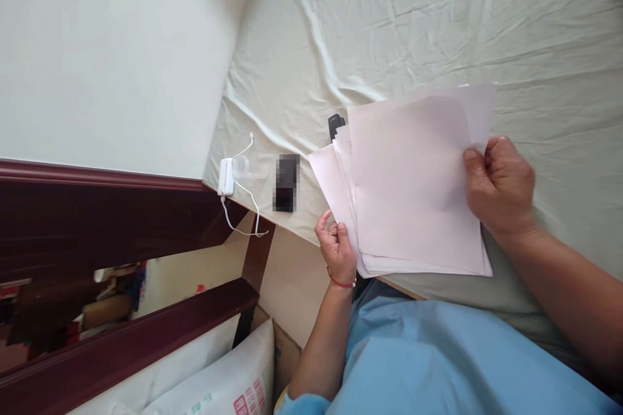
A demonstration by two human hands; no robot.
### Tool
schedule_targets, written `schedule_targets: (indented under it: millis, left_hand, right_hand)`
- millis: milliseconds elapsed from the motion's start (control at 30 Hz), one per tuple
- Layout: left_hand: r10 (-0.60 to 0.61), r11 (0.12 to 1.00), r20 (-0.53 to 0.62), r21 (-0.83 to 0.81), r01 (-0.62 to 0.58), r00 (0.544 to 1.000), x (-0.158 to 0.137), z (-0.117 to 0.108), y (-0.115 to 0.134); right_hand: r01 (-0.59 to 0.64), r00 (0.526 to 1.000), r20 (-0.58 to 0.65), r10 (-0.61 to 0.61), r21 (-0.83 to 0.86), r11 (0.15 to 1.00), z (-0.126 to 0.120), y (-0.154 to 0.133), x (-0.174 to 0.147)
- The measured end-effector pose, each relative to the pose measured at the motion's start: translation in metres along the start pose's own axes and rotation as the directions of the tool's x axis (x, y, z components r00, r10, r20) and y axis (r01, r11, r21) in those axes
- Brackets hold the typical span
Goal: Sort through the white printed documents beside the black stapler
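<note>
Paper sheets, white, loosely fanned stack: held over the near edge of a pale, creased cloth, in front of the wearer's blue garment.

Right hand: forearm reaching in from the lower right; thumb pressed flat on the top sheet, other fingers bent behind its right edge, sheet gripped between.

Left hand: forearm raised from below, red band at the wrist, ring on one finger; fingers curled and partly parted at the stack's left edge; whether they pinch the paper cannot be told.

Black object: partly covered, at the stack's upper left corner.

Dark rectangular item, pixelated: on the cloth, left of the sheets.
</note>
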State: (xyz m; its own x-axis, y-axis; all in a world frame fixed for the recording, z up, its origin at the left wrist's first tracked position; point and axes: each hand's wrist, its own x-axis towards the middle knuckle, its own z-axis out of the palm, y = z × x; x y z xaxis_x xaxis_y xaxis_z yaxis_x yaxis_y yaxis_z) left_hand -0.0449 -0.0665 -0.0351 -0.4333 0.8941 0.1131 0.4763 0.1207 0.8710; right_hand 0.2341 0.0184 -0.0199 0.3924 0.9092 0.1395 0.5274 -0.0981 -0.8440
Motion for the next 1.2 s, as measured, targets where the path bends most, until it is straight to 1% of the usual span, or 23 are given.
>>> schedule_targets:
  millis: [67, 167, 233, 333, 400, 600, 700, 800, 867, 933, 1000, 1133, 1200]
  left_hand:
    - [0.051, 0.997, -0.008, 0.05, -0.051, 0.999, 0.0, 0.0, 0.002]
    - [0.078, 0.985, 0.078, 0.146, -0.089, 0.994, 0.002, -0.001, 0.007]
    - [0.064, 0.982, 0.107, 0.171, -0.082, 0.992, 0.003, -0.001, 0.009]
    - [0.034, 0.983, 0.081, 0.178, -0.048, 0.996, 0.004, 0.0, 0.01]
    - [0.018, 0.983, 0.083, 0.18, -0.032, 0.996, 0.005, 0.001, 0.01]
    - [-0.024, 0.988, 0.156, 0.156, -0.001, 0.987, 0.009, 0.0, 0.015]
    - [-0.018, 0.982, 0.175, 0.189, -0.016, 0.984, 0.011, 0.0, 0.019]
    - [-0.002, 0.972, 0.176, 0.231, -0.039, 0.984, 0.011, 0.001, 0.021]
    - [-0.002, 0.971, 0.18, 0.237, -0.041, 0.984, 0.011, 0.002, 0.02]
    - [-0.013, 0.975, 0.177, 0.22, -0.027, 0.984, 0.009, 0.003, 0.018]
    - [-0.038, 0.987, 0.168, 0.161, 0.011, 0.985, 0.008, 0.004, 0.016]
    - [-0.125, 0.988, 0.165, -0.072, 0.138, 0.978, 0.01, 0.001, 0.015]
    - [-0.149, 0.974, 0.151, -0.151, 0.171, 0.977, 0.015, -0.003, 0.017]
  right_hand:
    - [-0.006, 1.0, 0.009, 0.006, 0.006, 1.0, 0.0, 0.001, 0.0]
    - [-0.02, 1.0, 0.007, 0.02, 0.025, 0.999, 0.001, 0.001, 0.0]
    - [-0.022, 1.0, 0.001, 0.022, 0.025, 0.999, 0.0, 0.001, 0.0]
    - [-0.014, 1.0, 0.003, 0.014, 0.021, 1.0, 0.0, 0.001, 0.0]
    - [-0.011, 1.0, 0.006, 0.01, 0.022, 1.0, 0.0, 0.002, 0.0]
    - [0.001, 0.998, 0.06, 0.002, -0.046, 0.999, -0.001, 0.001, 0.002]
    - [0.024, 0.995, 0.095, -0.018, -0.068, 0.997, -0.001, 0.0, 0.002]
    - [0.045, 0.99, 0.134, -0.039, -0.044, 0.998, -0.001, -0.002, 0.002]
    - [0.043, 0.99, 0.139, -0.04, -0.019, 0.999, -0.001, -0.003, 0.002]
    - [0.042, 0.991, 0.124, -0.04, -0.012, 0.999, -0.001, -0.003, 0.001]
    - [0.04, 0.994, 0.099, -0.038, -0.015, 0.999, -0.001, -0.001, 0.001]
    - [0.015, 1.0, 0.012, -0.015, 0.016, 1.0, 0.001, 0.004, 0.001]
    - [0.002, 1.0, -0.018, -0.001, 0.048, 0.999, 0.002, 0.006, 0.002]
